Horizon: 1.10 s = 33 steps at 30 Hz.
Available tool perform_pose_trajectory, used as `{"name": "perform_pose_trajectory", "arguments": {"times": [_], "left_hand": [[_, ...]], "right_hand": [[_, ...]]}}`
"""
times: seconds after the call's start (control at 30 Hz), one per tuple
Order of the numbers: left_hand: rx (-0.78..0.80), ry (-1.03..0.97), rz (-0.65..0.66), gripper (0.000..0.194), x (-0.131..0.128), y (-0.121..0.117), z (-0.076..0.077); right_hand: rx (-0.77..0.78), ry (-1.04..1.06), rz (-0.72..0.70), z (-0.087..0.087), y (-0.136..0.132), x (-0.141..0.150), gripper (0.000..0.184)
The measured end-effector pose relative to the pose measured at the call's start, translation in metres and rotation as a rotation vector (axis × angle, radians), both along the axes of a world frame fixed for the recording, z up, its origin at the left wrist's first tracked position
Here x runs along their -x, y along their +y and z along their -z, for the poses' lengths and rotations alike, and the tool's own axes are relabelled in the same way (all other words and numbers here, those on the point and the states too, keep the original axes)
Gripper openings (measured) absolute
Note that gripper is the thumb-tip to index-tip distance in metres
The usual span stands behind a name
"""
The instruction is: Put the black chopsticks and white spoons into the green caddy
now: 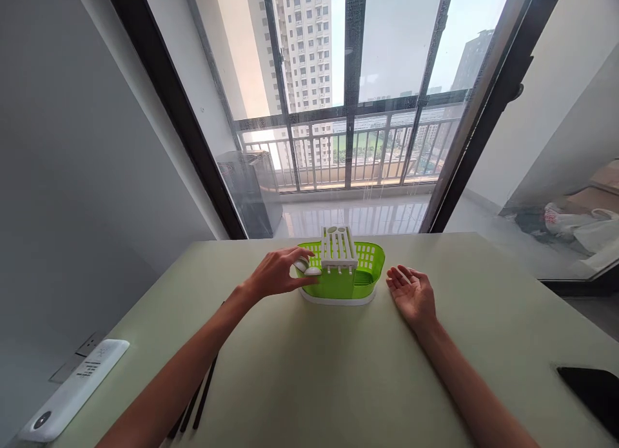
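While the right hand (pixel 411 296) hovers or rests just beyond the right end of a green basket (pixel 338 285), its palm turned up and its fingers loosely curled around nothing, the left hand (pixel 280 271) pinches white spoon-like pieces (pixel 313 271) between thumb and fingers at the basket's left end. At least two rounded white shapes show there, one overlapping the other; the grip hides the rest of them. Whether they touch the basket cannot be told.

The basket stands upright near the far edge of the desk (pixel 358 370), about the middle from left to right. It has latticed sides and a white base (pixel 338 301), and a white slotted rack (pixel 338 248) sits across its top, with two round openings at the far end and small hooks hanging on the near side.

On the near left of the desk, dark chopsticks (pixel 206 390) lie lengthwise, partly covered by the left forearm (pixel 186 364). Farther left, along the desk's edge by the wall, is a white oblong device (pixel 77 390) with a dark round spot at its near end. At the near right, well apart from the right hand, lies a flat black object (pixel 592 393), cut off by the picture's edge. Beyond the far edge, a glass door (pixel 355 48) faces a balcony railing (pixel 372 155).
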<state>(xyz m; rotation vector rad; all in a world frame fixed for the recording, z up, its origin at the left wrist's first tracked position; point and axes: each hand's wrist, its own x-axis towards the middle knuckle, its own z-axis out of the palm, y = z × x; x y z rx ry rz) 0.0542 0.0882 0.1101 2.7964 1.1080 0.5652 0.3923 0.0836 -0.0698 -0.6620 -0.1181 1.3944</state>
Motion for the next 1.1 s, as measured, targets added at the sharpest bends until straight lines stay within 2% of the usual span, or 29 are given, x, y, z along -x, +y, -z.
{"name": "perform_pose_trajectory", "arguments": {"times": [0.13,0.27,0.4,0.67,0.87,1.0,1.1], "left_hand": [[-0.018,0.03,-0.01,0.04,-0.002,0.005,0.001],[-0.054,0.071,0.065,0.029,-0.003,0.01,0.0],[-0.077,0.106,0.109,0.03,-0.003,0.014,-0.001],[-0.102,0.043,0.1,0.031,-0.002,0.017,-0.001],[-0.138,0.03,0.095,0.032,0.002,0.021,-0.006],[-0.158,-0.085,0.015,0.032,0.011,0.022,-0.018],[-0.166,-0.278,-0.147,0.032,0.021,0.019,-0.033]], "right_hand": [[0.003,-0.001,-0.002,0.002,0.001,-0.001,0.021],[-0.002,0.001,-0.003,0.003,0.002,-0.001,0.023],[-0.004,0.007,-0.004,0.003,0.003,-0.001,0.023],[0.0,0.005,-0.004,0.004,0.004,-0.002,0.023],[-0.006,0.005,-0.004,0.004,0.003,-0.002,0.023],[-0.012,0.002,-0.002,0.005,0.004,-0.002,0.023],[-0.017,-0.002,-0.002,0.006,0.004,-0.002,0.023]]}}
